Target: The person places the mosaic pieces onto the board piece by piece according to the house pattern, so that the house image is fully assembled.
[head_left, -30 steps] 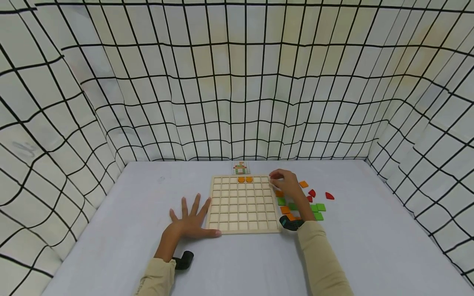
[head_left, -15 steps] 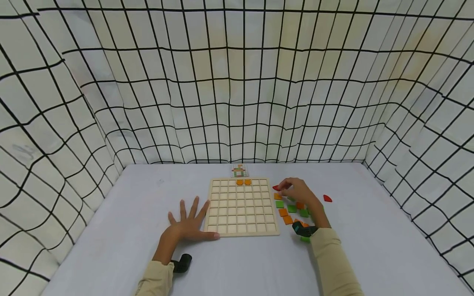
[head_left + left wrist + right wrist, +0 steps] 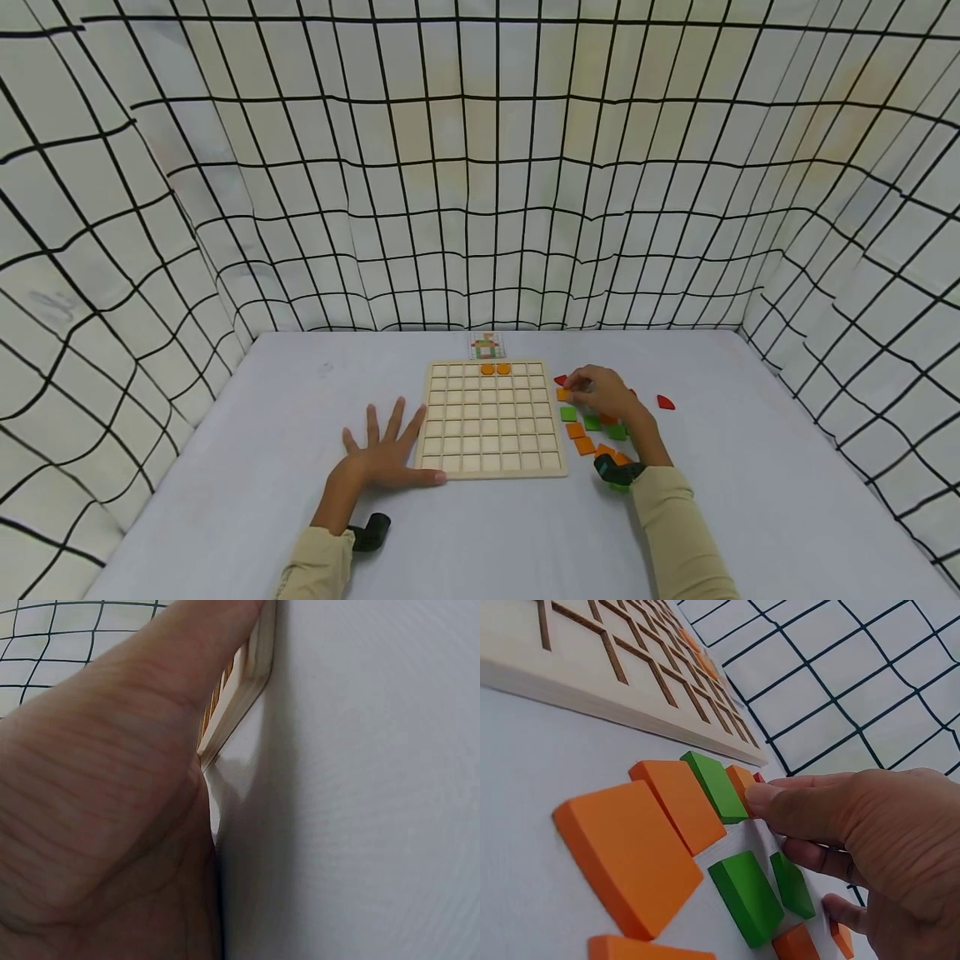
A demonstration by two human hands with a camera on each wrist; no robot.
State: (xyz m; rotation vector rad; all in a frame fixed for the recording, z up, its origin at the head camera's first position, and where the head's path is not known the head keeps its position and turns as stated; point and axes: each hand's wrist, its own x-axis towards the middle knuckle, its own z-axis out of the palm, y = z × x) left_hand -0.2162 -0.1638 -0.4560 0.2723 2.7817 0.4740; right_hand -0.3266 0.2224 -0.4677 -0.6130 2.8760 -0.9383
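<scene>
My left hand [image 3: 381,458] lies spread on the table with its fingers straight. Its thumb rests on the near left corner of the wooden grid board [image 3: 558,476], and its index fingertip is at the left edge. Two orange round pieces [image 3: 496,369] sit in the board's far row. My right hand [image 3: 603,392] is bent over loose tiles right of the board. Its thumb tip overlaps an orange square tile [image 3: 739,778], and its index finger reaches close to a red quarter-round piece [image 3: 560,380]. I cannot tell whether the fingers pinch either piece.
Green tiles [image 3: 746,896] and orange tiles [image 3: 630,855] lie scattered under and beside my right hand. Another red quarter-round piece [image 3: 665,402] lies farther right. A small pattern card [image 3: 487,345] lies behind the board. White walls with black netting [image 3: 480,183] enclose the table.
My right hand has moved from the board's far right corner rightward and nearer me, to the tiles. A red piece now shows at its fingertips. My left hand stays in place.
</scene>
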